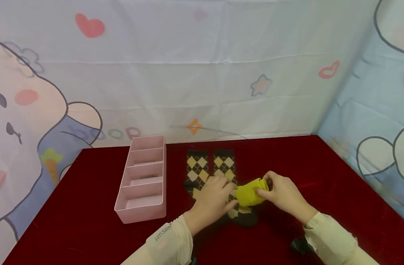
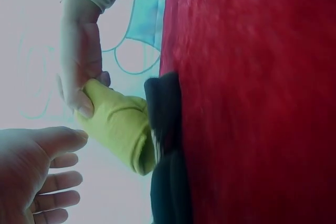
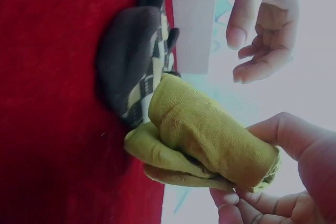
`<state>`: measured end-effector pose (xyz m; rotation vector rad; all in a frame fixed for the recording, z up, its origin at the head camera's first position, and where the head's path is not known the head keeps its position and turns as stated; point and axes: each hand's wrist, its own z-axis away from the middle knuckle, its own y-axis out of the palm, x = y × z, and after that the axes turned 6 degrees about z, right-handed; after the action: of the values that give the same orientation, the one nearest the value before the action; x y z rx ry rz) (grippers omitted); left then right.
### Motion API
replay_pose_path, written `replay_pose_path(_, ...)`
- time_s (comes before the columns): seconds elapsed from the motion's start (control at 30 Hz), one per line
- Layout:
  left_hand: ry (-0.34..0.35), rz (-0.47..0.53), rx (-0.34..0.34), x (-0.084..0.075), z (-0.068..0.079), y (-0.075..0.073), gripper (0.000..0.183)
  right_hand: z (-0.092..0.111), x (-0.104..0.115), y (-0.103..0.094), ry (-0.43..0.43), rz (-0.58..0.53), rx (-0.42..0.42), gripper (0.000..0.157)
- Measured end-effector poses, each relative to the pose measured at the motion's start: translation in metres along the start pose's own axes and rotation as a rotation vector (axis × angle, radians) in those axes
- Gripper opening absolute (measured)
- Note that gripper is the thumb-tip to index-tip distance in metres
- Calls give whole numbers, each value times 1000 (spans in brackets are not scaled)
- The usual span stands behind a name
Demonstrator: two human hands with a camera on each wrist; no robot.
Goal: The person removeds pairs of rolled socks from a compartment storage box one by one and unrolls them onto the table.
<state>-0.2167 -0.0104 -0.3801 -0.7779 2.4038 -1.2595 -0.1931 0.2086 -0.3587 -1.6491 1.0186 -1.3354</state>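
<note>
A: Surface and setting, head view?
B: One desk [image 1: 69, 224], covered in dark red cloth, filling the lower half of the frame; behind it, one pale printed backdrop [image 1: 222, 88] with hearts, a star and, at far left, a cartoon animal [image 1: 26, 110]; at the right edge, a light blue printed panel [image 1: 377, 114]

A: Containers?
B: One pink box [image 1: 142, 216], long and open-topped, left of centre, divided into four compartments in a row running from top to bottom of the frame; the pale floors of the lower ones show

A: Textiles?
B: Two argyle socks, dark with yellow and cream diamonds, lying side by side at centre: left sock [image 1: 197, 165], right sock [image 1: 224, 163]; both partly covered by a hand. One yellow fabric roll [image 1: 250, 193], right of centre, in front of the right sock's lower part; whether they touch, cannot tell

A: Hands?
B: Right hand [image 1: 286, 193], right of centre, pinching the roll's outer end between thumb and fingers; left hand [image 1: 213, 197], at centre over the socks, fingers extended and loosely spread, just beside the roll and apart from it in both wrist views

A: Sleeves?
B: Two, cream: left sleeve [image 1: 172, 239], lettered, bottom centre; right sleeve [image 1: 331, 239], bottom right
</note>
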Motion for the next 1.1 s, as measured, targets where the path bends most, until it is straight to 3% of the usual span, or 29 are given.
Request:
replay_pose_path(0.33, 7, 37, 78, -22, -19, 23, 28, 0, -32, 2, 39, -73, 105, 39)
replay_pose_path(0.6, -53, 65, 159, -30, -25, 41, 28, -3, -46, 2, 39, -44, 154, 40)
replay_pose_path(0.73, -62, 102, 154, -27, -24, 44, 29, -6, -46, 6, -1, 66, 69, 37)
replay_pose_path(0.9, -64, 111, 94, -25, -20, 55, 29, -5, -40, 11, -122, 208, -73, 25)
replay_pose_path(1.1, -67, 117, 20, -24, -17, 67, 27, -2, -37, 14, -306, 250, -88, 14)
